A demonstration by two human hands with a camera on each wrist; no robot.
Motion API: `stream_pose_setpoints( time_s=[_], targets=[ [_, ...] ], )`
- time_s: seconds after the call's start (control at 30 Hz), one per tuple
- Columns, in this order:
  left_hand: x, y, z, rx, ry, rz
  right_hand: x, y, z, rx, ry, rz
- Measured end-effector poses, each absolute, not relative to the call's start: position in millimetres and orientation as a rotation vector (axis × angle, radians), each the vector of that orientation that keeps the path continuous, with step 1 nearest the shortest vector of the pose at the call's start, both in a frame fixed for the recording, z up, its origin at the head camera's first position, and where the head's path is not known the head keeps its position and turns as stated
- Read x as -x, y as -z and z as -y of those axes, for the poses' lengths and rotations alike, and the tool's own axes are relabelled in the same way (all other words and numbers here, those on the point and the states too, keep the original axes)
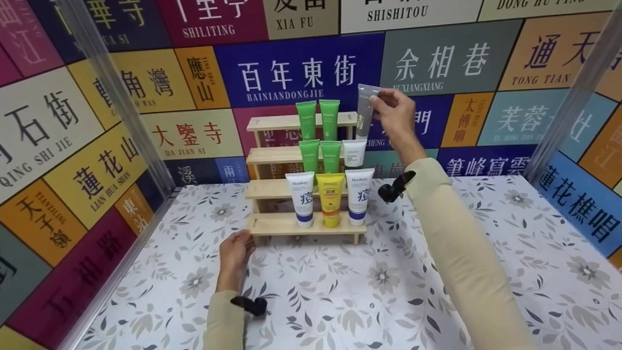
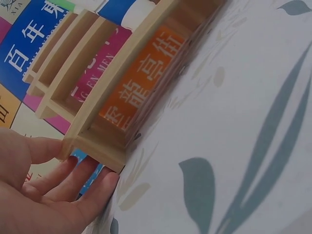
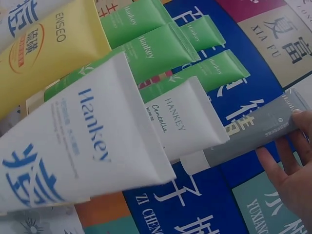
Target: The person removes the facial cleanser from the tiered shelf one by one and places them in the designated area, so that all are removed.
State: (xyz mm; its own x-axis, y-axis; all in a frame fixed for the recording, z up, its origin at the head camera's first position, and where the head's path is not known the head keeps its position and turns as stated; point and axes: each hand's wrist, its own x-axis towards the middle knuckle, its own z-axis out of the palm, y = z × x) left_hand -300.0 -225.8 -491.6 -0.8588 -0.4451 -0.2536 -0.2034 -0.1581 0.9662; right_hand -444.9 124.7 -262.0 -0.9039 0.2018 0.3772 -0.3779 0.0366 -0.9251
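A four-step wooden display rack (image 1: 272,222) stands on the table. My left hand (image 1: 235,253) holds the left end of its lowest step, thumb on the board's end and fingers against the side, as the left wrist view shows. High at the right end of the top step, my right hand (image 1: 397,115) pinches a grey squeeze tube (image 1: 363,114) near its flat crimped end. The tube is upright, slightly tilted, its white cap (image 3: 196,162) down behind a small white tube (image 1: 354,153). Whether the cap touches the step is hidden.
Green tubes (image 1: 329,119) stand in pairs on the upper steps. Lower in front are two white-and-blue tubes (image 1: 302,199) flanking a yellow tube (image 1: 330,200). A floral cloth (image 1: 330,291) covers the table; a sign-printed wall (image 1: 301,68) rises close behind.
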Motion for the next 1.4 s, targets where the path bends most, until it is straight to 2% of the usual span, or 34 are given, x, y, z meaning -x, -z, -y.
stream_pose_setpoints(
  time_s=[0.23,0.5,1.07,1.4],
  targets=[
    [301,494,223,-0.777,2.139,1.877,426,268,-146,-0.197,-1.891,1.911],
    [302,495,223,-0.788,2.170,1.847,411,292,-174,-0.136,-1.955,1.873],
    [301,496,222,-0.719,2.174,1.797,420,346,-200,0.019,-1.982,1.986],
    [302,497,220,-0.714,2.153,1.781,434,388,-209,0.234,-2.239,1.911]
  ],
)
